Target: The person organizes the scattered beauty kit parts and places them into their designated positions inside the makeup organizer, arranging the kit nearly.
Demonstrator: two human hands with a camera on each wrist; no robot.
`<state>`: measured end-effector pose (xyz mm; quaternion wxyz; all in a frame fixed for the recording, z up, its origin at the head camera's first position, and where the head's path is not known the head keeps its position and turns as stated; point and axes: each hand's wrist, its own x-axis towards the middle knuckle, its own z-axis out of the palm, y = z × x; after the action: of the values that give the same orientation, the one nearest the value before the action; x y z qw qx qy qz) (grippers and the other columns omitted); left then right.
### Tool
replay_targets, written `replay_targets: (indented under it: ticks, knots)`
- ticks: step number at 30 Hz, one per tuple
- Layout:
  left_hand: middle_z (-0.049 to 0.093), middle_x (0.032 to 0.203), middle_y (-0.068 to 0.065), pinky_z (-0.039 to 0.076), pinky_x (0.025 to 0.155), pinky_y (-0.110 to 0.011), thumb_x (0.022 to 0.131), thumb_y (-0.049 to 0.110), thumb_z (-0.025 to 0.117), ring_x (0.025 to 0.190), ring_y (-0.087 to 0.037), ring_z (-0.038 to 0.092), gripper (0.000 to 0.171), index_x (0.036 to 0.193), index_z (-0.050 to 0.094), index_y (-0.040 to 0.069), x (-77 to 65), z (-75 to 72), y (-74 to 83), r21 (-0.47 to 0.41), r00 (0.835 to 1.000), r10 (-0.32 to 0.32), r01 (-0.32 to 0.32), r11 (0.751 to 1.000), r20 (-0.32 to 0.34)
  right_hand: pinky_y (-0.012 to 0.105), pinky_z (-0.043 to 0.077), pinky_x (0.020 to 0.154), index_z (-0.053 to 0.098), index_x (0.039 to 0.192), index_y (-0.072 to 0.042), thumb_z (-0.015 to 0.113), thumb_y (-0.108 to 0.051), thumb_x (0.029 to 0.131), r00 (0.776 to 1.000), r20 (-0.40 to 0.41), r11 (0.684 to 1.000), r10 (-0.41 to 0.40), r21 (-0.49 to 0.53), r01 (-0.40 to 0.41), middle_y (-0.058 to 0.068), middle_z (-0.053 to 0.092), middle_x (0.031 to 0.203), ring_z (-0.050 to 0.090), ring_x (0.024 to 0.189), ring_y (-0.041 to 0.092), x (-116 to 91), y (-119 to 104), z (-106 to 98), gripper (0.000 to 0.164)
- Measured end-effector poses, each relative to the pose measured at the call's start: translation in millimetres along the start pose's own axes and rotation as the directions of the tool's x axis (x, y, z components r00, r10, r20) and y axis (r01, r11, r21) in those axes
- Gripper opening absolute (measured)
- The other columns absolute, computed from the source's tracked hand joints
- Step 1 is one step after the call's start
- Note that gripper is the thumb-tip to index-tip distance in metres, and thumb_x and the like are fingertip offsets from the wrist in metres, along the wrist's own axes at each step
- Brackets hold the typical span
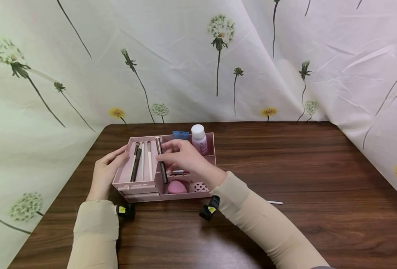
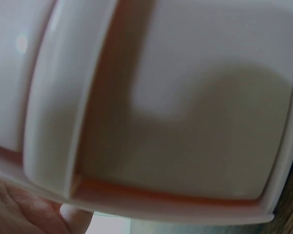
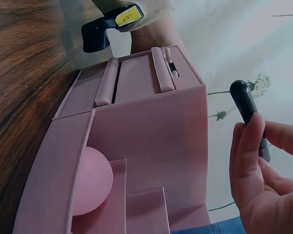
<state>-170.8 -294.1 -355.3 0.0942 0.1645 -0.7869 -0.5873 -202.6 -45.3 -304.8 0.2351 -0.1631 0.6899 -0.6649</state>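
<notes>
A pink makeup organizer stands on the table, its top left tray holding several makeup brushes side by side. My left hand rests along the organizer's left side, fingers at the rim; in the left wrist view part of that hand shows below the drawer fronts. Between thumb and fingers, my right hand pinches a dark makeup brush just right of the tray. The right wrist view shows this brush's rounded black end above the organizer's upper edge.
In the right compartments are a white-capped bottle, a blue tube and a pink makeup sponge. A thin white stick lies on the wooden table by the right sleeve. Behind hangs a flowered cloth.
</notes>
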Motion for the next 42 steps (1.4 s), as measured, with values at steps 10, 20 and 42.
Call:
replay_targets:
  ticks: [10,20,42]
  knots:
    - [0.050,0.149,-0.001,0.040,0.091,-0.017,0.091,0.047,0.068,0.124,-0.004,0.050,0.055,0.140,0.058,0.025,0.0,-1.4,0.8,0.026,1.000,-0.007,0.007,1.000,-0.006,0.032,0.057,0.056,0.057,0.125,0.000,0.074,-0.006,0.088,0.999,-0.038,0.997,0.037,0.075,-0.034,0.004,0.058,0.078,0.060,0.054,0.014,23.4,1.4,13.5,0.041]
    - [0.050,0.150,-0.004,0.042,0.085,-0.013,0.091,0.047,0.068,0.121,-0.004,0.051,0.055,0.140,0.058,0.024,-0.7,-0.4,2.0,0.024,1.000,-0.004,0.004,1.000,-0.009,0.042,0.059,0.066,0.057,0.119,0.000,0.074,-0.008,0.088,0.997,-0.077,0.999,0.016,0.034,-0.014,0.004,0.061,0.074,0.059,0.049,0.013,39.3,7.0,19.6,0.036]
    - [0.050,0.149,-0.002,0.041,0.089,-0.017,0.091,0.048,0.068,0.124,-0.007,0.050,0.054,0.139,0.059,0.026,-0.8,1.0,3.2,0.031,1.000,-0.018,0.019,0.999,-0.018,0.055,0.055,0.077,0.059,0.122,-0.001,0.076,-0.003,0.085,0.993,-0.119,0.998,0.009,-0.068,-0.017,0.002,0.058,0.069,0.055,0.047,0.013,37.2,4.9,23.9,0.041]
